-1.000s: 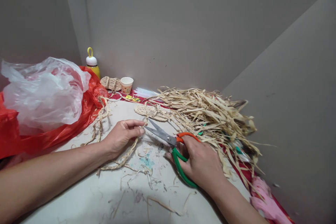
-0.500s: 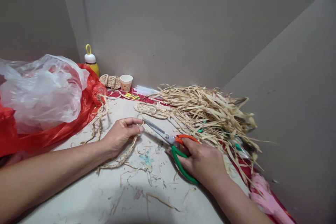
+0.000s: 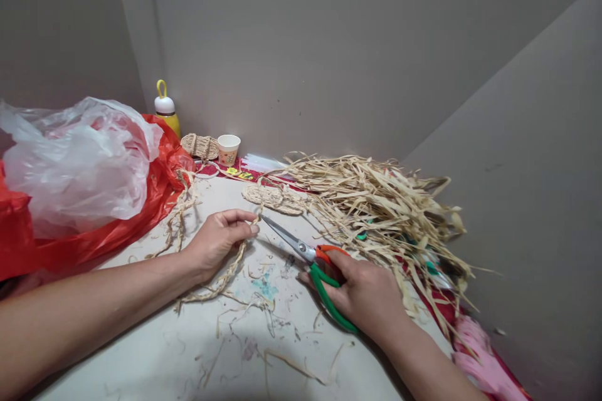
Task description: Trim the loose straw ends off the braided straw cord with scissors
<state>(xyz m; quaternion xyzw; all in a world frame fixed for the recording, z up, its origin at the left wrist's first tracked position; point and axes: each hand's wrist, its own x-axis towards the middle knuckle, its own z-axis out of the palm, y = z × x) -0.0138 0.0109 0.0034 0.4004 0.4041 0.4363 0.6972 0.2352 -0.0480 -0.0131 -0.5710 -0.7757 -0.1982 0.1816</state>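
Between thumb and fingers, my left hand point(image 3: 224, 239) pinches a braided straw cord point(image 3: 229, 274) near its upper end. From there the cord hangs down and curves leftward onto the table. My right hand point(image 3: 360, 291) grips scissors point(image 3: 301, 247) with one orange and one green handle. The blades look closed or nearly so, their tips right beside the cord's end at my left fingertips. Just beyond the tips lies a flat woven straw sole point(image 3: 275, 199). Loose dry straw point(image 3: 376, 200) is heaped past my right hand.
White and red plastic bags point(image 3: 94, 169) fill the left side. Braided straw point(image 3: 176, 222) lies beside them. At the back stand a yellow bottle point(image 3: 168, 114), a small woven piece point(image 3: 199, 146) and a paper cup point(image 3: 228, 150). Straw scraps litter the table point(image 3: 188, 351); something pink point(image 3: 484, 357) is at right.
The scissor tips have drawn slightly right, away from my left fingertips, and a bit of the cord's end now shows above them. My left hand keeps its pinch. The view shifted slightly.
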